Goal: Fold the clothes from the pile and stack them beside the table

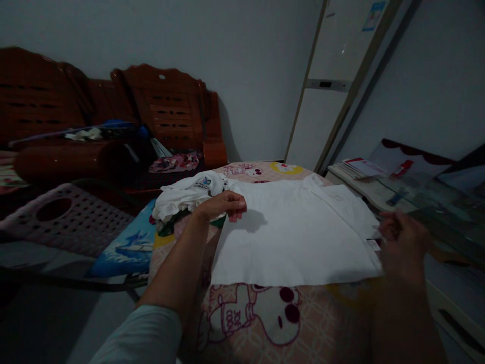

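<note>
A white garment [291, 232] lies spread out on a pink patterned cloth [322, 323] with cartoon figures. Over the garment's left part hangs my left hand [232, 203], its fingers curled together and its shadow falling on the white fabric. Whether it pinches anything is hidden. My right hand [403, 230] is by the garment's right edge, blurred by motion, so its fingers and any hold on the fabric are unclear. A crumpled white garment with a small print [185, 194] sits left of the spread one, on top of darker green cloth.
Wooden seats [166, 106] with clothes on them line the wall at the left. Nearer are a pink woven chair [83, 217] and a blue cushion [132, 247]. A glass-topped cabinet [435, 202] with papers [359, 168] stands at the right, a tall white unit [322, 111] behind.
</note>
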Demonstrator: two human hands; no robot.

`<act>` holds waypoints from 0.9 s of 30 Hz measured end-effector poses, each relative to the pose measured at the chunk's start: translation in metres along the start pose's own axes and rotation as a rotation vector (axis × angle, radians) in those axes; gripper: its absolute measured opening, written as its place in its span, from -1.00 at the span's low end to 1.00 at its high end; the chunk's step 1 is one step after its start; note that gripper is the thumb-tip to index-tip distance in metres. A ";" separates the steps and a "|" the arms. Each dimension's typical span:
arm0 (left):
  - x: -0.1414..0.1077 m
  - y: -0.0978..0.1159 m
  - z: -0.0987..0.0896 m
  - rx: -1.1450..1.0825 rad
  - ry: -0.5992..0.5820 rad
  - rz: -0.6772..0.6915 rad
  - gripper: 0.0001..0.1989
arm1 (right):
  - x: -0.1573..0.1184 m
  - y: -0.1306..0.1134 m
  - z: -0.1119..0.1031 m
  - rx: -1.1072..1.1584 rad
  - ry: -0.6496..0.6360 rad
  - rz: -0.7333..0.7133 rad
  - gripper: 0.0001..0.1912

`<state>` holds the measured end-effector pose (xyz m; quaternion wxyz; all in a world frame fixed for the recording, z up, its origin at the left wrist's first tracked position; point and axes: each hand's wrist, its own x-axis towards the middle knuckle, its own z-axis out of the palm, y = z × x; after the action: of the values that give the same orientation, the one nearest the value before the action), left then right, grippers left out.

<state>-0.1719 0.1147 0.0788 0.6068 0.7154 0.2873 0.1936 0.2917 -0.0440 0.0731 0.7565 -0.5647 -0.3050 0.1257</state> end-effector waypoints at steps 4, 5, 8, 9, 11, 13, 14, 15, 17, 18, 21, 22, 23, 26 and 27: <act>0.020 -0.030 -0.009 0.302 0.630 -0.055 -0.80 | -0.025 -0.019 0.065 -0.046 -0.372 -0.109 -0.73; 0.026 -0.036 -0.008 0.433 0.725 -0.072 -0.80 | -0.035 -0.020 0.085 -0.080 -0.502 -0.104 -0.71; 0.037 -0.050 -0.005 0.777 0.793 -0.175 -0.67 | -0.079 -0.008 0.139 -0.156 -0.819 -0.050 -0.68; 0.039 -0.052 -0.004 0.841 0.791 -0.225 -0.65 | -0.095 -0.001 0.152 -0.188 -0.925 -0.048 -0.69; 0.040 -0.055 -0.003 0.903 0.794 -0.306 -0.64 | -0.129 0.014 0.170 -0.270 -1.113 -0.090 -0.75; 0.040 -0.056 -0.003 0.905 0.809 -0.332 -0.65 | -0.161 0.025 0.177 -0.362 -1.256 -0.214 -0.80; 0.039 -0.056 -0.004 0.898 0.813 -0.340 -0.66 | -0.176 0.027 0.178 -0.383 -1.292 -0.289 -0.79; 0.040 -0.056 -0.004 0.891 0.812 -0.355 -0.67 | -0.188 0.029 0.178 -0.391 -1.331 -0.377 -0.74; 0.040 -0.056 -0.005 0.880 0.803 -0.376 -0.69 | -0.210 0.027 0.177 -0.397 -1.418 -0.585 -0.59; 0.041 -0.056 -0.005 0.876 0.800 -0.378 -0.69 | -0.218 0.025 0.177 -0.398 -1.467 -0.686 -0.50; 0.043 -0.058 -0.006 0.863 0.804 -0.358 -0.71 | -0.236 0.018 0.174 -0.440 -1.584 -0.919 -0.38; 0.044 -0.059 -0.006 0.853 0.807 -0.354 -0.71 | -0.239 0.016 0.173 -0.469 -1.602 -0.968 -0.39; 0.044 -0.059 -0.007 0.838 0.809 -0.354 -0.70 | -0.242 0.014 0.172 -0.503 -1.611 -1.005 -0.43; 0.044 -0.061 -0.009 0.784 0.811 -0.342 -0.66 | -0.249 0.012 0.170 -0.606 -1.613 -1.051 -0.67; 0.044 -0.062 -0.010 0.761 0.816 -0.328 -0.64 | -0.250 0.013 0.170 -0.619 -1.613 -1.036 -0.75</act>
<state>-0.1554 0.1570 0.0170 0.1690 0.6969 0.6542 0.2404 -0.0045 -0.0411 0.0108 0.1057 -0.2805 -0.9531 0.0412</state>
